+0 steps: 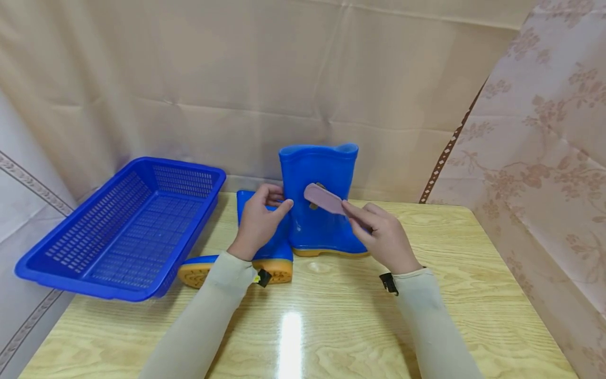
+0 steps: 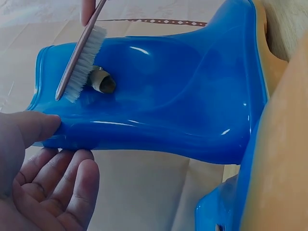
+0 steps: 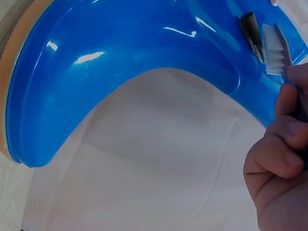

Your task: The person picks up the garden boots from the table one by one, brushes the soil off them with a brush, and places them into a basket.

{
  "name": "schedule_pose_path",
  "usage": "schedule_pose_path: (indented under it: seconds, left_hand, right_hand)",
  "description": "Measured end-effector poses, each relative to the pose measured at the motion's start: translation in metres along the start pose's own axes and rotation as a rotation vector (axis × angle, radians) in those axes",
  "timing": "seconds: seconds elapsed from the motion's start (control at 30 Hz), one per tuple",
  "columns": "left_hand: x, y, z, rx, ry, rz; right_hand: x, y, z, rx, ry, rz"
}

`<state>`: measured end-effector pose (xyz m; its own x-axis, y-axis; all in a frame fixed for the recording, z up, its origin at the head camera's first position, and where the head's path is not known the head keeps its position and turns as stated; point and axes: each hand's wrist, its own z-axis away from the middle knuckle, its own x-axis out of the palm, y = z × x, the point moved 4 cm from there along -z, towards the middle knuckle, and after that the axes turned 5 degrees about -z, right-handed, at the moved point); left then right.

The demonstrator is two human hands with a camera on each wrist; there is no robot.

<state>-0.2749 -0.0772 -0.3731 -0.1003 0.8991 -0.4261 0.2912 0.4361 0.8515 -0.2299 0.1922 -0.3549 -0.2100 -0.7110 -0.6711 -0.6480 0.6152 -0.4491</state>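
Note:
A blue rain boot (image 1: 317,166) with a yellow sole stands upright on the table. My left hand (image 1: 260,221) holds the left edge of its shaft, thumb on the near face and fingers round behind. Between thumb and fingers of my right hand (image 1: 385,239) is the handle of a mauve-backed brush (image 1: 324,199). The brush's white bristles (image 2: 86,65) face the shaft, right beside a small grey-brown raised patch (image 2: 102,80). Another blue boot (image 1: 276,245) lies on its side below my left hand, its yellow sole (image 1: 280,272) toward me; my left arm hides part of it.
A blue plastic basket (image 1: 137,247) with slotted walls stands at the left, close to the lying boot. A beige curtain (image 1: 246,79) hangs behind the wood-grain table (image 1: 454,295). Flowered cloth (image 1: 535,158) covers the right side.

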Motion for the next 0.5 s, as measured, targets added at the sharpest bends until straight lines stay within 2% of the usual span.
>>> schedule_pose_path:
  seconds: [0.27, 0.5]
  left_hand:
    - [0.0014, 0.0000, -0.0006, -0.001, 0.001, -0.005]
    - [0.0000, -0.0022, -0.0003, -0.014, 0.030, -0.027]
  right_hand:
    - [-0.0004, 0.0006, 0.0010, -0.013, 0.040, 0.065]
    - [-0.0046, 0.0041, 0.0009, 0.071, -0.007, 0.055]
